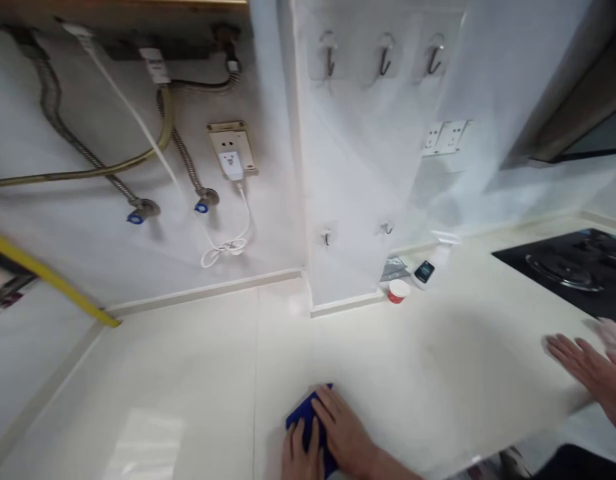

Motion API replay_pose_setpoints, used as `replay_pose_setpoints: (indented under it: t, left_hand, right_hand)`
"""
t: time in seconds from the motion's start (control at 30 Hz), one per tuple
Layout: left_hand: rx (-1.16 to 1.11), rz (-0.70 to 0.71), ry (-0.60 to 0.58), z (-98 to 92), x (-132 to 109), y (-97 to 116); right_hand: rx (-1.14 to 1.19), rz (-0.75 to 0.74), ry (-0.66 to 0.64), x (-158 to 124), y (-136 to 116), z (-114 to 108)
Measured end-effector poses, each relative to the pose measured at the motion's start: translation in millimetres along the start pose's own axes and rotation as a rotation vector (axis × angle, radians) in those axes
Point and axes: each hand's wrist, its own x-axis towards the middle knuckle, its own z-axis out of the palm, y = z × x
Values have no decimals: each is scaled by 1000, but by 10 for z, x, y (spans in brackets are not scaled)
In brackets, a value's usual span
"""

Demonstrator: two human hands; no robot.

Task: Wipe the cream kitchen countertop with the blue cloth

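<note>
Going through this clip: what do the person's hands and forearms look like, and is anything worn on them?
The left hand and right hand are both bare, with no gloves, and the forearms in view show no sleeves. No ring, watch or band is visible on either. Dark clothing shows at the bottom edge.

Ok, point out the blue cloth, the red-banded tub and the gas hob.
blue cloth (304, 415): head view, on the visible middle of the cloth
red-banded tub (397, 297): head view, on the red band on its side
gas hob (563, 273): head view, on a burner ring
</note>
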Motion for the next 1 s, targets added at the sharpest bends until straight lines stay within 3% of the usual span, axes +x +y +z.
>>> replay_pose_setpoints:
  t: [0.13, 0.27, 0.37, 0.47, 0.6, 0.77, 0.9, 1.0]
  left_hand:
    - [-106, 134, -58, 271, 374, 616]
    - [-219, 264, -29, 480, 556, 1085]
    - [-236, 247, 1, 563, 515, 1265]
    - [-235, 182, 64, 605, 385, 1283]
    - [-115, 31, 103, 556, 275, 1018]
    - [41, -121, -34, 284, 274, 366]
    - [75, -179, -149, 174, 411, -199]
    - [73, -239, -182, 273, 637, -621]
  right_hand:
    - [-74, 261, 140, -589, 432, -232]
    - [-151, 439, 250, -1137, 665, -349]
    - [-159, 464, 259, -1394, 699, -337]
    - [-163, 482, 313, -1403, 668, -233]
    - [-144, 308, 254, -933, 577, -102]
    - [-78, 86, 243, -2, 310, 103]
    - [15, 1, 223, 653, 151, 416]
    - [27, -64, 223, 1153, 171, 676]
